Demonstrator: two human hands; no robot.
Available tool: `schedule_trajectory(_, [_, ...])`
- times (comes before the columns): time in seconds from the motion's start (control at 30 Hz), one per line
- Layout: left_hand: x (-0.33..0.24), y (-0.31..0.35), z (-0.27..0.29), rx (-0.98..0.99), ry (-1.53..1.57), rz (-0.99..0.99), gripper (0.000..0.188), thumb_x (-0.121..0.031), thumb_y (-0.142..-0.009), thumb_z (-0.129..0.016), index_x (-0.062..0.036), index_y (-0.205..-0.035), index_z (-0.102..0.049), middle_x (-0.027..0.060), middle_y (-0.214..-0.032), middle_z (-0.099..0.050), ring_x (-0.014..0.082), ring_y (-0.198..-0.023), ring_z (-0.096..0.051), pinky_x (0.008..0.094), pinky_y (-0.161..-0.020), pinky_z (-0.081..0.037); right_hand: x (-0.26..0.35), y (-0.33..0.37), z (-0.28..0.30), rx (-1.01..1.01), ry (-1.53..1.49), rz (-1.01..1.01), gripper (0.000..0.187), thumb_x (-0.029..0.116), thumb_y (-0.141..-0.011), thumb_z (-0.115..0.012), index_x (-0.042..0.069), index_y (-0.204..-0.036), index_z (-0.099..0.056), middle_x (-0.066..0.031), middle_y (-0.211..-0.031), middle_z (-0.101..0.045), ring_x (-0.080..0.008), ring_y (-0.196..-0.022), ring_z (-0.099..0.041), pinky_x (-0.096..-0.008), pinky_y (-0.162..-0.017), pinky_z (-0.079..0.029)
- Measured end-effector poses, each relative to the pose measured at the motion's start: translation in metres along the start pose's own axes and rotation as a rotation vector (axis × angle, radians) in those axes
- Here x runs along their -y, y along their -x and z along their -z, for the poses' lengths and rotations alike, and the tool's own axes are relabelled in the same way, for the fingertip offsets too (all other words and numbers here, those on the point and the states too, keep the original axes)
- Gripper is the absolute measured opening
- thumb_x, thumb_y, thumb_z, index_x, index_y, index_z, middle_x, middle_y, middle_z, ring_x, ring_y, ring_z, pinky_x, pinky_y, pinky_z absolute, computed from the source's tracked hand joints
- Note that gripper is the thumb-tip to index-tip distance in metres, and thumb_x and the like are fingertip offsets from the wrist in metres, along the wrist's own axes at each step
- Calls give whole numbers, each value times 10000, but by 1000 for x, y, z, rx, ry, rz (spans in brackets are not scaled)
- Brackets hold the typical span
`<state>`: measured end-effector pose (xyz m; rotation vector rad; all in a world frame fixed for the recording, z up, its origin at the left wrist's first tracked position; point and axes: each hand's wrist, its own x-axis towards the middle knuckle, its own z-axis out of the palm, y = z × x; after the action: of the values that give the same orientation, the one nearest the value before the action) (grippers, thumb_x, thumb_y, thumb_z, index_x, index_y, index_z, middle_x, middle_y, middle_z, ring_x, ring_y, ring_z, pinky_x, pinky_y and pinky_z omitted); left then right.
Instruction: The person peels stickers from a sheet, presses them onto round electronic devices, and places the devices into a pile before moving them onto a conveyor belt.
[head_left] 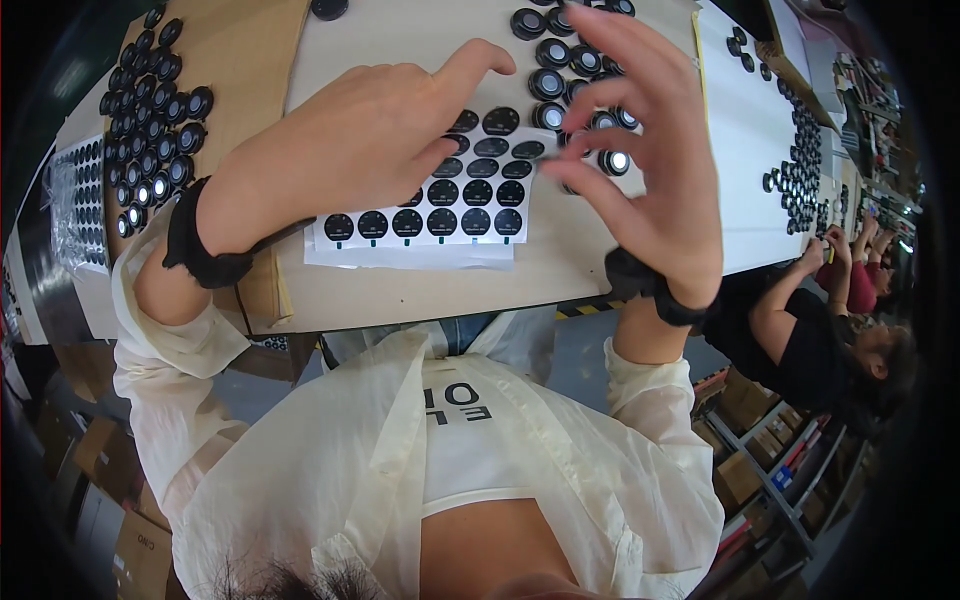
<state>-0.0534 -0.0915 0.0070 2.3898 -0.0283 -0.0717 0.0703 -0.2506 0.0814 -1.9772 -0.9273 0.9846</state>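
Head view shows the left hand at upper centre of the frame, fingers spread flat and pressing on a white sheet of round black stickers that lies on the pale table. Its forefinger stretches toward the upper middle. To the right, the right hand hovers with fingers curled loosely, thumb and forefinger pinched near the sheet's upper right corner; whether they grip a sticker cannot be told. Behind the fingers, at top centre, sits a cluster of round black caps with shiny centres. More such caps lie on brown cardboard at upper left. At right, another person works at the neighbouring table.
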Motion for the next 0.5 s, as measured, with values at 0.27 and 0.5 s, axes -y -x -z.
schedule_trajectory(0.27, [-10,-4,4,40,74,48,601,6,-771,-607,-119,-1285,-323,206,-732,-625,410,-699,-584,411,-606,-422,-35,7,-1,-52,-160,296,848,-93,-687,-717,-3,-1401,-268,-178,-1358,-368,-207,-1076,-528,-306,-820,-516])
schedule_trajectory(0.5, [-3,-3,1,-84,23,-24,561,0,-772,-611,-100,-1251,-336,173,-681,-612,376,-630,-563,379,-572,-409,-54,3,-6,-68,-312,572,894,-81,-677,-730,-11,-1418,-235,-181,-1365,-383,-242,-1083,-519,-324,-833,-502])
